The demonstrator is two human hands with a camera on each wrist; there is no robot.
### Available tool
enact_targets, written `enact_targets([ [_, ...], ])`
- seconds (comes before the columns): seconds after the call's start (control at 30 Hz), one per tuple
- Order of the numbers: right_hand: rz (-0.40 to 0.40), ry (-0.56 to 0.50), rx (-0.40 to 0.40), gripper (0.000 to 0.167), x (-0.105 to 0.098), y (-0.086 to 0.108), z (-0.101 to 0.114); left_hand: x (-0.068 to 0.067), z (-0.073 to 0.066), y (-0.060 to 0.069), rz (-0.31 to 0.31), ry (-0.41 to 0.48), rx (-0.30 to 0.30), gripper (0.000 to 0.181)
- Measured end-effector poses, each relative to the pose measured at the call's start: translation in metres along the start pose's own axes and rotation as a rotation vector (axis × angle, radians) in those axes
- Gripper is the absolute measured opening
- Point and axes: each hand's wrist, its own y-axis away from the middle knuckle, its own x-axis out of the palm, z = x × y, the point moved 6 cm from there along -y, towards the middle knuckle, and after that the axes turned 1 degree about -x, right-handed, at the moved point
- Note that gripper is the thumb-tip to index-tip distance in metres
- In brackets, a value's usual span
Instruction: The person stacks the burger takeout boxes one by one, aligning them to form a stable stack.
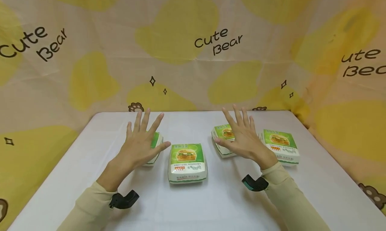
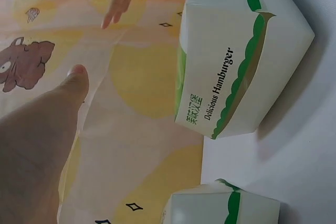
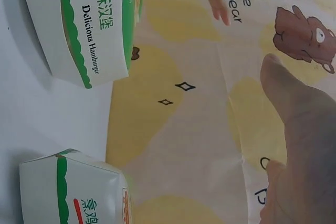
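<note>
Green central box [image 1: 187,164] — squarish — lies with its lettered edge [image 1: 188,177] nearest.

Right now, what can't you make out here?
Head view: much of the leftmost box, behind the left hand.
Head view: part of the inner right box, behind the right hand.
Head view: inside the middle box, which is shut.
Left wrist: lower box, cut by bottom edge.

Left burger box [image 1: 155,139]: partly hidden. Middle burger box [image 1: 187,162]: frontmost, burger picture facing up. Inner right box [image 1: 223,132], outer right box [image 1: 280,144]: near each other, slightly skewed. All 4 green-and-white, closed, on white table [image 1: 187,207].
</note>
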Motion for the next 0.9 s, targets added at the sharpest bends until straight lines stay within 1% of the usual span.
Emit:
enact_targets([
  [0.17, 0.007, -0.013, -0.011, 0.105, -0.001, 0.0, 0.001, -0.011, 0.003, -0.003, -0.05, 0.052, 0.072, 0.093],
  [0.3, 0.028, -0.028, -0.02, 0.105, 0.002, -0.001, 0.002, -0.017, 0.012, -0.006, -0.059, 0.099, 0.102, 0.089],
  [0.47, 0.019, -0.056, -0.037, 0.103, 0.008, -0.004, 0.004, -0.022, 0.027, -0.008, -0.018, 0.141, 0.099, 0.08],
  [0.6, -0.008, -0.075, -0.053, 0.095, 0.013, -0.006, 0.007, -0.018, 0.034, -0.007, 0.036, 0.159, 0.09, 0.074],
  [0.67, -0.018, -0.091, -0.058, 0.091, 0.015, -0.007, 0.009, -0.016, 0.038, -0.005, 0.055, 0.166, 0.081, 0.073],
  [0.8, -0.017, -0.131, -0.058, 0.086, 0.018, -0.006, 0.013, -0.016, 0.048, 0.002, 0.061, 0.185, 0.063, 0.07],
  [0.9, -0.002, -0.146, -0.051, 0.084, 0.02, -0.006, 0.015, -0.016, 0.058, 0.007, 0.061, 0.247, 0.057, 0.067],
])
